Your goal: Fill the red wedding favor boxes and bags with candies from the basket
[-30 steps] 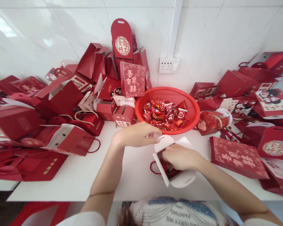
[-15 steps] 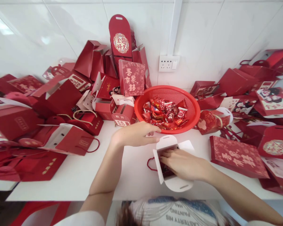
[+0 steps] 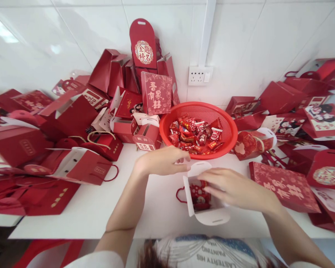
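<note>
White table (image 3: 159,208), pale tiled wall (image 3: 234,44), socket (image 3: 200,76). Open box (image 3: 209,217), wrapped sweets inside, before red basket (image 3: 231,139). My right hand (image 3: 234,188), fingers spread, overhangs it, perhaps touching; my left (image 3: 167,160), loosely curled, empty, hovers beside.

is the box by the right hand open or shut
Open: the box's white flaps are spread and wrapped sweets show inside.

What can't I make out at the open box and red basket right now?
All in the head view:
- Right side of the open box: behind the right hand.
- Lower sweets in the red basket: under the top ones.
- Small print on sweet wrappers: too small.
</note>
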### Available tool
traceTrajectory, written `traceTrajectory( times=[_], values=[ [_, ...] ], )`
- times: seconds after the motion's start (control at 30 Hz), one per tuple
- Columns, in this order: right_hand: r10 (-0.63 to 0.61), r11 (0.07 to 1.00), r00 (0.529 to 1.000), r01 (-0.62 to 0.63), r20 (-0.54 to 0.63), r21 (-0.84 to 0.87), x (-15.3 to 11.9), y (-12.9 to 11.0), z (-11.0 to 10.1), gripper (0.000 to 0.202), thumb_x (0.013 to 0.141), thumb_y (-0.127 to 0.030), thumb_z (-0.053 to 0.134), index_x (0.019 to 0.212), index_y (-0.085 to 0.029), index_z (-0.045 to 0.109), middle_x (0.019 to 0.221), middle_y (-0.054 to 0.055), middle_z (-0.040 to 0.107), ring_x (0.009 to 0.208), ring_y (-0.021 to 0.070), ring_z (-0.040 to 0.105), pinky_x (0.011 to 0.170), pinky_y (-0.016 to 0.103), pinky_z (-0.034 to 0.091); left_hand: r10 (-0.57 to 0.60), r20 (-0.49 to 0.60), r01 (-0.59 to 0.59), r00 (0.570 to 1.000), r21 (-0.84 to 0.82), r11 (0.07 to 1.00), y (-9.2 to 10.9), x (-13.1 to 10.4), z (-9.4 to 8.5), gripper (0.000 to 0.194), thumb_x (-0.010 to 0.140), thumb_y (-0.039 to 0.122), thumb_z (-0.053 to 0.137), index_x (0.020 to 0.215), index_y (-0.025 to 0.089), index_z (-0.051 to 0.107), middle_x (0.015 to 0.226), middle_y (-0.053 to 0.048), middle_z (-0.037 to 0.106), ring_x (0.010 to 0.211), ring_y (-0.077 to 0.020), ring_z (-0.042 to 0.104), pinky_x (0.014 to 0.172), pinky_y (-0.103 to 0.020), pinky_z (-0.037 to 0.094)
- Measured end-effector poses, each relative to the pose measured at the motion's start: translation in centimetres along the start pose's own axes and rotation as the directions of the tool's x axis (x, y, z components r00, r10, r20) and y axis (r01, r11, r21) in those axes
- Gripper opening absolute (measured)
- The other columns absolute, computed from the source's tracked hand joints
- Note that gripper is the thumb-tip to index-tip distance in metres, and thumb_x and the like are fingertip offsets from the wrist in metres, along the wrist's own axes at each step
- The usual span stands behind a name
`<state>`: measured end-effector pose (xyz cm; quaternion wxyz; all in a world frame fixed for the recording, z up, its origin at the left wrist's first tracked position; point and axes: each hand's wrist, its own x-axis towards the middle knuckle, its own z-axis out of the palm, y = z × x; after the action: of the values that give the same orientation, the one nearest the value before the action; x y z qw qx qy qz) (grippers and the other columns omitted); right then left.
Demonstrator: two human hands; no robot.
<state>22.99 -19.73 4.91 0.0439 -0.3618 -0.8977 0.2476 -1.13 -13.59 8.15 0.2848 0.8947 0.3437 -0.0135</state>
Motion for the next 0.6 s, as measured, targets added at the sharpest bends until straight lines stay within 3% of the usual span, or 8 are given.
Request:
traceTrajectory(
  times=[0.07,0.13,0.2,0.27,0.33,0.43,0.53,0.6],
  values=[
    [0.043,0.999,0.98,-0.044,-0.197,0.004,-1.4,0.7,-0.7,0.023,0.099,-0.023,0.049,0.109,-0.021,0.07,0.111,0.009,0.075,0.102,0.0236,0.069,0.091,0.036,0.051,-0.029,0.005,0.029,1.0,-0.01,1.0,0.1,0.1,0.1,0.024,0.097,0.033,0.055,0.091,0.015,0.069,0.088,-0.005,0.073,0.076,-0.0167,0.064,0.067,-0.025,0.041],
    [0.115,0.993,0.919,-0.113,-0.377,0.027,-2.8,1.6,-0.8,0.02,0.099,-0.029,0.05,0.102,-0.022,0.068,0.106,0.008,0.075,0.098,0.0234,0.069,0.087,0.036,0.053,-0.036,0.008,0.036,0.999,-0.03,0.999,0.3,0.3,0.1,0.022,0.095,0.032,0.056,0.084,0.015,0.066,0.084,-0.003,0.071,0.075,-0.0158,0.063,0.066,-0.024,0.041],
    [0.218,0.976,0.85,-0.205,-0.479,0.079,-4.1,2.4,-0.1,0.015,0.096,-0.035,0.057,0.094,-0.023,0.065,0.095,0.006,0.073,0.087,0.0217,0.069,0.079,0.033,0.054,-0.004,0.023,0.006,1.0,-0.059,0.998,0.5,0.4,0.2,0.02,0.093,0.03,0.058,0.08,0.016,0.063,0.081,-0.002,0.069,0.075,-0.015,0.063,0.066,-0.024,0.042],
    [0.326,0.945,0.807,-0.285,-0.493,0.159,-5.2,3.1,1.0,0.016,0.091,-0.039,0.064,0.093,-0.023,0.062,0.084,0.002,0.069,0.074,0.0191,0.066,0.069,0.03,0.053,0.05,0.044,-0.046,0.998,-0.086,0.995,0.6,0.5,0.2,0.017,0.092,0.027,0.06,0.08,0.016,0.063,0.08,-0.001,0.069,0.075,-0.0145,0.064,0.066,-0.023,0.043],
    [0.394,0.916,0.801,-0.306,-0.451,0.258,-5.9,3.4,2.3,0.019,0.089,-0.039,0.066,0.098,-0.024,0.06,0.075,-0.002,0.065,0.065,0.0168,0.062,0.062,0.028,0.05,0.092,0.067,-0.084,0.993,-0.11,0.99,0.7,0.5,0.2,0.012,0.091,0.027,0.064,0.09,0.016,0.068,0.082,-0.001,0.071,0.074,-0.0142,0.065,0.066,-0.022,0.045],
    [0.421,0.89,0.758,-0.24,-0.498,0.389,-6.2,3.2,4.0,0.014,0.091,-0.037,0.062,0.098,-0.024,0.058,0.07,-0.003,0.061,0.061,0.0154,0.059,0.057,0.027,0.048,0.142,0.14,-0.119,0.98,-0.158,0.98,0.7,0.3,0.2,0.034,0.082,0.034,0.078,0.111,0.018,0.07,0.095,-0.004,0.074,0.076,-0.0148,0.067,0.067,-0.022,0.048],
    [0.447,0.881,0.61,-0.175,-0.654,0.439,-5.6,2.5,5.1,0.013,0.092,-0.035,0.06,0.087,-0.024,0.057,0.069,-0.002,0.059,0.061,0.0156,0.058,0.059,0.028,0.049,0.214,0.218,-0.167,0.952,-0.216,0.962,0.6,0.1,0.2,0.049,0.073,0.034,0.086,0.118,0.021,0.07,0.102,-0.004,0.075,0.081,-0.0157,0.069,0.069,-0.021,0.05],
    [0.461,0.879,0.511,-0.154,-0.725,0.451,-4.9,2.0,5.4,0.015,0.092,-0.035,0.062,0.084,-0.024,0.058,0.07,-0.001,0.06,0.062,0.016,0.058,0.062,0.029,0.05,0.23,0.207,-0.184,0.951,-0.221,0.958,0.6,0.1,0.3,0.04,0.077,0.03,0.083,0.114,0.02,0.071,0.1,-0.004,0.075,0.083,-0.0162,0.07,0.071,-0.022,0.05]
  ],
)
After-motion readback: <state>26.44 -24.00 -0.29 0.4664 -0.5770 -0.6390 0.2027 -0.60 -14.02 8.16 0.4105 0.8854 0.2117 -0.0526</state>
